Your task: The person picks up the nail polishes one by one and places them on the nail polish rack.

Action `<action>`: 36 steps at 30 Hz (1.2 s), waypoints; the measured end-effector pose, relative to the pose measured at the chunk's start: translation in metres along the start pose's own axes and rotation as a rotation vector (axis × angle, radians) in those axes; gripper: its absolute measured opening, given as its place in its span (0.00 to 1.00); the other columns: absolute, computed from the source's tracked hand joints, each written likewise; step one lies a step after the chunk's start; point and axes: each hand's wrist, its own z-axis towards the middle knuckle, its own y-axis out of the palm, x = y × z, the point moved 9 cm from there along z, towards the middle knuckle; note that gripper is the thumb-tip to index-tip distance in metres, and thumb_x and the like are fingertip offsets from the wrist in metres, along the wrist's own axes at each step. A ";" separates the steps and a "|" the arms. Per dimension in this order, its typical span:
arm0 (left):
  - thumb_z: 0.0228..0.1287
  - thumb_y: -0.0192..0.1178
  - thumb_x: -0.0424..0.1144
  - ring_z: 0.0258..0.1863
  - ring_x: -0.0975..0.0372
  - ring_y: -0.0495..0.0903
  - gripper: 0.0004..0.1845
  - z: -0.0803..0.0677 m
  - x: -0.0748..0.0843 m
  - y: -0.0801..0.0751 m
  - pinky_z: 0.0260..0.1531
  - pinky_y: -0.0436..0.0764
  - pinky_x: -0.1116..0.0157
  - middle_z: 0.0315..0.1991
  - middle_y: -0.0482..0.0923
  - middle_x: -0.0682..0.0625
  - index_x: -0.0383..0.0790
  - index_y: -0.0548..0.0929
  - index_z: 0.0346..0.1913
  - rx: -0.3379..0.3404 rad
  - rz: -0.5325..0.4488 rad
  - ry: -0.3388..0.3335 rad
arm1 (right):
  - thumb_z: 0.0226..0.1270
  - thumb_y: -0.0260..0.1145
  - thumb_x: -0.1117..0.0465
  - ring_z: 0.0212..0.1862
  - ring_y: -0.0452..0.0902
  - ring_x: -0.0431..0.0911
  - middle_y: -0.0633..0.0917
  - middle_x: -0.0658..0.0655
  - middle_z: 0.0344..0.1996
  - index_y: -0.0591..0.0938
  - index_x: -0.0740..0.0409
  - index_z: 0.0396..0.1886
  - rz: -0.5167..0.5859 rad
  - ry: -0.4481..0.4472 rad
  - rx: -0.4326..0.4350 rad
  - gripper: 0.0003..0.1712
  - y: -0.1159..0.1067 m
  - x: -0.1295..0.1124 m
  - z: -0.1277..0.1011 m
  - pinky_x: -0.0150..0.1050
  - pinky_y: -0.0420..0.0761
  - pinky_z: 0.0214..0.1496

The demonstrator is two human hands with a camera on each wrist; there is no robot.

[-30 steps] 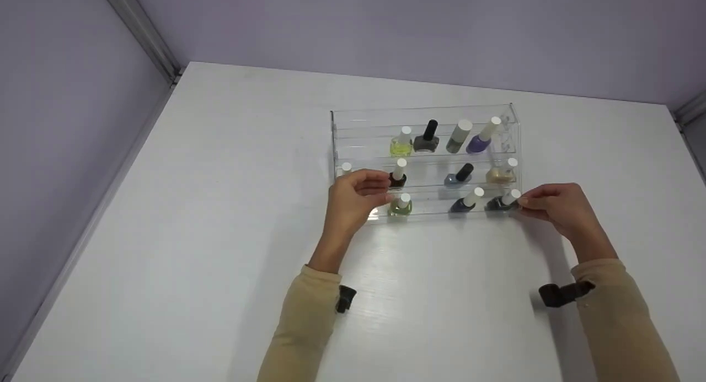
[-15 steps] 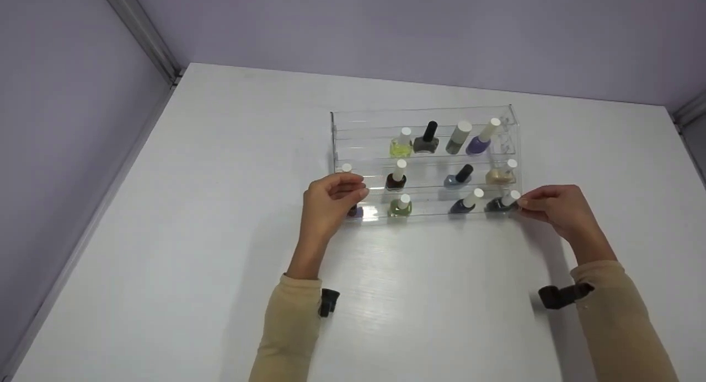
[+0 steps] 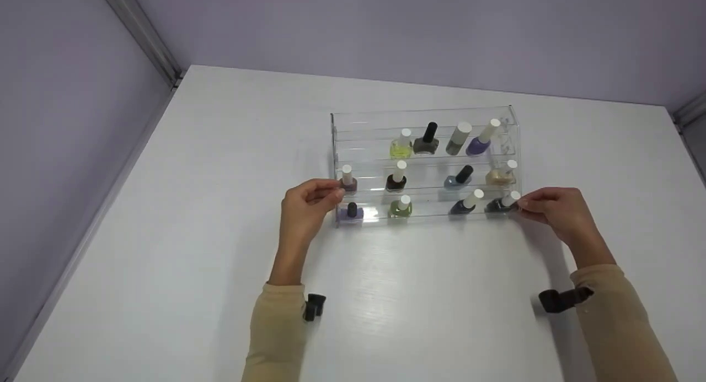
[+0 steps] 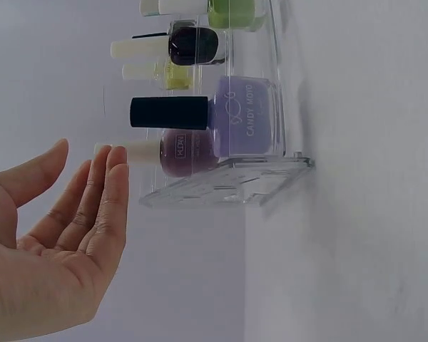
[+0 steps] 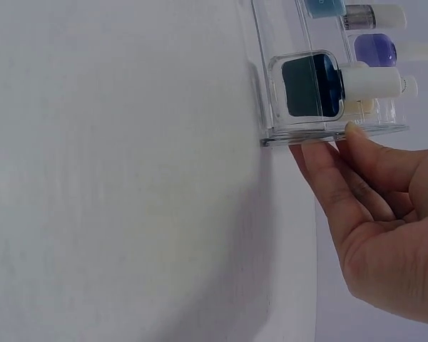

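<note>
A clear tiered display rack (image 3: pixel 424 114) holds nail polish bottles in three rows. My left hand (image 3: pixel 306 208) is at the rack's left end, thumb and fingers spread apart with nothing between them. Closest to it are a mauve nail polish bottle (image 4: pixel 187 152) with a pale cap and a lilac nail polish bottle (image 4: pixel 246 117) with a black cap. At the opposite end, my right hand (image 5: pixel 385 214) pinches the rack's side panel, thumb tip at the panel's edge and fingers against its outer face. Just inside that panel is a dark teal nail polish bottle (image 5: pixel 310 85) with a white cap.
Farther along the rack are a green bottle (image 3: pixel 401 206), a dark brown bottle (image 3: pixel 395 182), a yellow bottle (image 3: pixel 401 149) and a purple bottle (image 3: pixel 479 146). The rack stands on a white table (image 3: pixel 220 150), with a pale wall (image 3: pixel 386 35) behind.
My left hand has moved left and slightly toward me, from over the rack to its left end, uncovering the mauve and lilac bottles. The right hand has stayed at the side panel.
</note>
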 end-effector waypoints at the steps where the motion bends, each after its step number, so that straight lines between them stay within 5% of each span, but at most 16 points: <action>1: 0.55 0.65 0.33 0.35 0.58 0.81 0.10 0.000 -0.002 -0.002 0.37 0.80 0.67 0.33 0.82 0.46 0.32 0.82 0.40 0.007 0.005 -0.011 | 0.60 0.63 0.69 0.34 0.80 0.38 0.81 0.47 0.29 0.83 0.64 0.34 0.002 -0.003 0.001 0.04 0.000 0.000 0.000 0.32 0.80 0.41; 20: 0.56 0.63 0.32 0.37 0.58 0.80 0.10 0.002 -0.022 -0.022 0.38 0.80 0.67 0.37 0.81 0.44 0.31 0.82 0.41 0.071 0.039 -0.089 | 0.61 0.62 0.67 0.36 0.80 0.38 0.81 0.46 0.31 0.79 0.71 0.40 -0.030 -0.034 0.005 0.11 0.004 0.000 0.000 0.32 0.80 0.42; 29: 0.58 0.62 0.35 0.38 0.57 0.79 0.10 0.002 -0.021 -0.031 0.39 0.79 0.68 0.38 0.81 0.44 0.31 0.82 0.40 0.111 0.032 -0.047 | 0.67 0.58 0.56 0.39 0.81 0.39 0.83 0.50 0.35 0.72 0.77 0.49 -0.072 -0.074 -0.023 0.24 0.007 -0.002 -0.006 0.34 0.80 0.43; 32: 0.60 0.61 0.38 0.40 0.58 0.79 0.11 0.001 -0.017 -0.036 0.41 0.79 0.67 0.38 0.81 0.45 0.33 0.83 0.41 0.121 0.087 -0.018 | 0.67 0.57 0.51 0.41 0.81 0.41 0.83 0.53 0.39 0.72 0.74 0.51 -0.038 -0.116 0.012 0.28 0.005 -0.006 -0.010 0.34 0.80 0.42; 36: 0.62 0.59 0.44 0.44 0.58 0.79 0.14 0.000 -0.013 -0.042 0.47 0.76 0.63 0.41 0.81 0.46 0.36 0.82 0.43 0.141 0.155 -0.006 | 0.67 0.55 0.50 0.41 0.80 0.39 0.83 0.51 0.40 0.72 0.70 0.53 0.056 -0.162 0.169 0.28 -0.007 -0.017 -0.019 0.30 0.80 0.41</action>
